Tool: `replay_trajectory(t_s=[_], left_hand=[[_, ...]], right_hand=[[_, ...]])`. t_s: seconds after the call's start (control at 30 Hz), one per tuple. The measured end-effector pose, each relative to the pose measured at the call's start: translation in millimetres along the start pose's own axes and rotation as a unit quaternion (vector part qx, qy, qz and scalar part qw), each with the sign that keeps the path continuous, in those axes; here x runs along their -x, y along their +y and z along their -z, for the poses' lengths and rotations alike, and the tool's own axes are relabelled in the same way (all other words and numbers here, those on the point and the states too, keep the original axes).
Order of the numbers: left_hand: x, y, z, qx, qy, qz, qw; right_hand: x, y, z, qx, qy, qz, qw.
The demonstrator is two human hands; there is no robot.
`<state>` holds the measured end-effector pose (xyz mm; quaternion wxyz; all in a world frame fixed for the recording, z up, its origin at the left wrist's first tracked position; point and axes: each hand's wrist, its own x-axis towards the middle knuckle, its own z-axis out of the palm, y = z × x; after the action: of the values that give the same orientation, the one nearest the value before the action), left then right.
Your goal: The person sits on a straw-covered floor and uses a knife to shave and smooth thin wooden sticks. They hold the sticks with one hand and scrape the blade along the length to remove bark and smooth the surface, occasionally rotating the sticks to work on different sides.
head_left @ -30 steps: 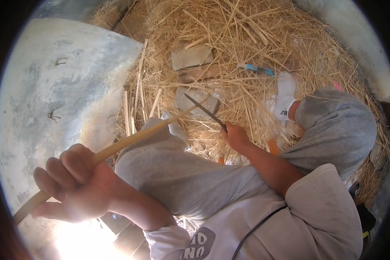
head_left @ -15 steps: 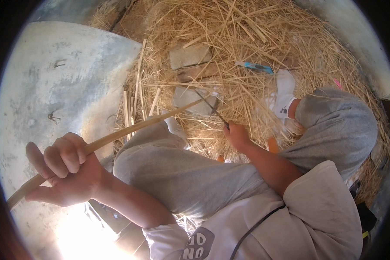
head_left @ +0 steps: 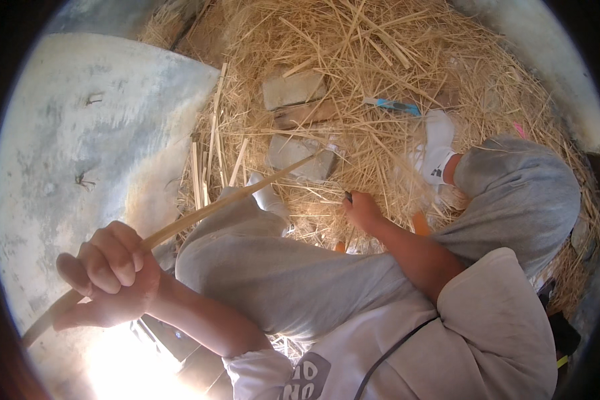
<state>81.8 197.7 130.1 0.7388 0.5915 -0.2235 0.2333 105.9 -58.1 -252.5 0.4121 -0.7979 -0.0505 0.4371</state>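
Note:
My left hand (head_left: 110,277) is closed around a long pale bamboo strip (head_left: 230,198). The strip slants up to the right, and its thin far end lies over a grey stone block (head_left: 288,153) on the floor. Right of my left knee, my right hand (head_left: 365,212) grips a knife (head_left: 348,197). Only a dark bit of the knife shows at the fingers; its blade cannot be made out now. The knife hand is below the strip's tip and apart from it.
Straw-like shavings (head_left: 473,87) cover the floor. A second block (head_left: 293,90) and a wooden piece (head_left: 307,113) lie beyond the first. A blue tool (head_left: 397,105) lies near my right sock (head_left: 438,143). Several split strips (head_left: 213,143) rest beside the pale wall (head_left: 107,127).
The knife blade, seen crossing the strip's tip earlier, no longer shows. My left hand has shifted slightly right and down with the strip. My right hand has hardly moved.

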Motion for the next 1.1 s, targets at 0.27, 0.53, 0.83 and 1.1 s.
replay_trajectory(t_s=[0.27,0.53,0.83,1.1], left_hand=[[9.6,4.8,-7.7,-0.011,0.03,-0.014,0.999],[24.1,14.1,11.9,-0.011,0.056,-0.014,0.998],[29.2,21.7,14.8,-0.03,0.064,0.008,0.997],[24.3,16.3,18.4,-0.002,0.047,0.014,0.999]], right_hand=[[-26.0,21.6,-26.4,0.033,0.056,0.061,0.996],[-19.0,19.2,-24.0,0.055,0.062,0.036,0.996],[-13.4,12.4,-14.7,0.081,0.057,0.045,0.994],[-17.0,13.3,-16.6,0.117,0.08,0.031,0.989]])
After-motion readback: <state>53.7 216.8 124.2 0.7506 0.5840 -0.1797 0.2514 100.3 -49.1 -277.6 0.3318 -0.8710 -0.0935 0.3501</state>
